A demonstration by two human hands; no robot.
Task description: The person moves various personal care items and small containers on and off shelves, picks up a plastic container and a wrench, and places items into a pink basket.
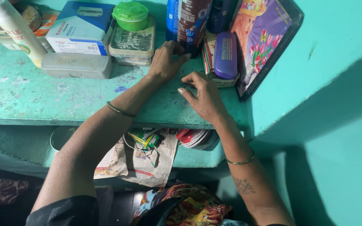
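While both hands rest on the turquoise shelf point(63, 104) at centre frame, nothing clamped in either. Left hand point(165, 60) curled, fingertips against the base of a dark brown bottle point(192, 23); right hand point(204, 96) just below it, fingers bent down onto a tiny dark speck point(188, 85), possibly pinched, too small to tell. Hands near each other, not touching. One thin bangle on each wrist.

Counted along the back, upper frame: one white lotion bottle point(13, 29) at far left, one blue-and-white box point(80, 27), one grey flat case point(77, 65), one green-lidded jar point(130, 16) atop one clear tub point(132, 44), two blue bottles flanking the brown one, one purple case point(225, 55), one framed picture point(265, 37) leaning at upper right.

Bare shelf room at left and lower centre, up to the front edge. Wall point(336, 83) hard against the right side. Below the edge, newspaper point(151, 163) hanging from a lower shelf.
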